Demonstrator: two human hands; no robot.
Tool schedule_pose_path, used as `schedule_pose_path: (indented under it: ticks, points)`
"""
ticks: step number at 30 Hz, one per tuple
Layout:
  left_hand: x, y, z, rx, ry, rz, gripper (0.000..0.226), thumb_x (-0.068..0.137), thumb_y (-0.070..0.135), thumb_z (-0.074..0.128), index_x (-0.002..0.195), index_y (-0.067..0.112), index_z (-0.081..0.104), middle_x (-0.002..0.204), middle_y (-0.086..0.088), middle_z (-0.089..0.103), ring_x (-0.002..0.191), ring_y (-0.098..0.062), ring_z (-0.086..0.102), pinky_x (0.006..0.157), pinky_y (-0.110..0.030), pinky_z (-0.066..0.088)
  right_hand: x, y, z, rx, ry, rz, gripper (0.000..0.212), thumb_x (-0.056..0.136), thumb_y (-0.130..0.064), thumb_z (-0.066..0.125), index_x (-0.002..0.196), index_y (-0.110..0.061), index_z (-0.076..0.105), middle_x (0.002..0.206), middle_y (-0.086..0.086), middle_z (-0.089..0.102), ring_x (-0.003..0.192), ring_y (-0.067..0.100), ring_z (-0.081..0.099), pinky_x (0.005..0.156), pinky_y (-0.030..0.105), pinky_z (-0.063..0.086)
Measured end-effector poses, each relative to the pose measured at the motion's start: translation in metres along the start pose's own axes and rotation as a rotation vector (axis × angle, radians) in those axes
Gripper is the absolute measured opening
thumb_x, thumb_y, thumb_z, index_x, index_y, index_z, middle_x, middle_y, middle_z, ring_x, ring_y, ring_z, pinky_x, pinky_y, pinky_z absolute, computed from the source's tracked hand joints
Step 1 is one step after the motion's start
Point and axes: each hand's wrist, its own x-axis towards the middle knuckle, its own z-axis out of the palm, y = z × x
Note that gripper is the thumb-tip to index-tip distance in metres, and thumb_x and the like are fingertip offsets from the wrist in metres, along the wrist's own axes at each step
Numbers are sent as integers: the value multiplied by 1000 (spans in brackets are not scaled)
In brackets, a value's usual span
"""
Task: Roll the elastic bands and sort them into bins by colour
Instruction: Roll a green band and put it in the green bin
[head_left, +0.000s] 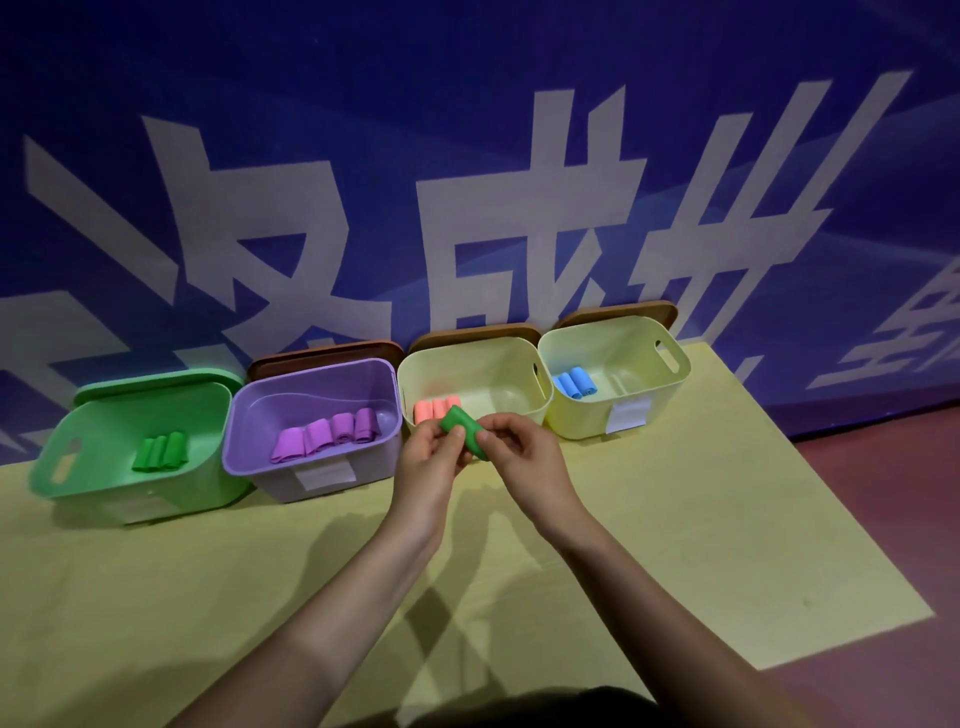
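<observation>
Both hands (467, 447) hover above yellow mat (675, 519), blue banner (467, 130) behind.

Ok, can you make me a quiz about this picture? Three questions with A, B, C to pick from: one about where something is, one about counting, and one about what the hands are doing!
1. Where is the green bin?
A. Far left of the row
B. Far right of the row
C. Between the two yellow bins

2. How many purple rolls lie in the purple bin?
A. One
B. Four
C. Seven

3. What are the hands doing?
A. Both resting flat on the mat
B. Both holding a green roll
C. Lifting a lid

Answers:
1 A, it stands at the left end.
2 B, four rolls lie side by side.
3 B, the left hand and right hand pinch it together.
</observation>
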Motion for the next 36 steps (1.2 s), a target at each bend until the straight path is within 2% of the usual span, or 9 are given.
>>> schedule_pose_path:
  ticks: [5, 11, 15, 19, 25, 28, 31, 34, 36]
  points:
    - [3, -9, 28, 148, 57, 126, 15, 97, 4, 47, 91, 14, 56, 93, -12, 60, 85, -19, 57, 81, -35, 47, 3, -7, -21, 21, -14, -46, 18, 93, 1, 53, 89, -15, 61, 82, -3, 66, 71, -3, 62, 70, 13, 47]
    - [-2, -17, 68, 36, 41, 61, 12, 96, 6, 50, 91, 6, 60, 79, -8, 58, 70, -13, 52, 61, -17, 46, 10, 1, -65, 116, 58, -24, 12, 91, -1, 59, 89, -12, 62, 86, 1, 67, 75, 2, 63, 71, 14, 48]
    - [-7, -18, 85, -197, 83, -12, 17, 95, 6, 52, 91, 4, 68, 83, -10, 60, 72, -14, 53, 66, -20, 48, 22, 5, -82, 154, 19, -4, 9, 90, -3, 61, 92, -12, 64, 91, 3, 68, 82, 5, 64, 73, 15, 48]
    - [-15, -18, 90, -321, 162, 11, 18, 94, 3, 52, 101, 3, 69, 95, -8, 70, 87, -13, 63, 75, -19, 53, 31, 8, -81, 200, -72, 33, 9, 90, -2, 59, 97, -4, 66, 94, 10, 70, 84, 8, 64, 75, 18, 49]
    - [-21, -11, 59, -211, 288, 17, 17, 93, 4, 55, 105, 1, 67, 96, -12, 65, 87, -18, 57, 69, -18, 50, 35, 5, -55, 180, -241, 100, 9, 89, 0, 60, 97, 0, 65, 95, 16, 69, 83, 16, 64, 75, 24, 52]
    - [-18, -8, 34, -159, 299, 4, 17, 92, 6, 56, 105, 2, 68, 96, -13, 66, 86, -18, 56, 69, -21, 47, 37, 0, -42, 168, -301, 117, 6, 88, -2, 63, 85, -7, 65, 81, 7, 66, 71, 13, 60, 66, 21, 50]
    - [-18, -4, 4, -132, 292, 10, 17, 92, 6, 56, 101, 9, 71, 94, -8, 70, 82, -14, 58, 66, -21, 44, 39, -4, -20, 88, -368, 84, 9, 86, -8, 67, 78, -11, 66, 70, -4, 63, 66, 6, 57, 68, 21, 46]
    - [-16, 4, -28, -113, 283, 24, 19, 92, 6, 56, 105, 8, 70, 94, -6, 71, 81, -12, 58, 63, -18, 44, 41, -6, 14, 50, -407, 95, 3, 84, -8, 70, 85, -8, 68, 74, -1, 65, 66, 3, 60, 67, 20, 47]
    - [-11, 13, -53, -129, 278, 39, 20, 92, 4, 56, 106, 5, 70, 91, -5, 71, 77, -10, 59, 61, -16, 46, 43, -8, 43, 61, -409, 118, 12, 84, -5, 69, 94, 1, 67, 75, 4, 65, 63, 2, 61, 63, 17, 48]
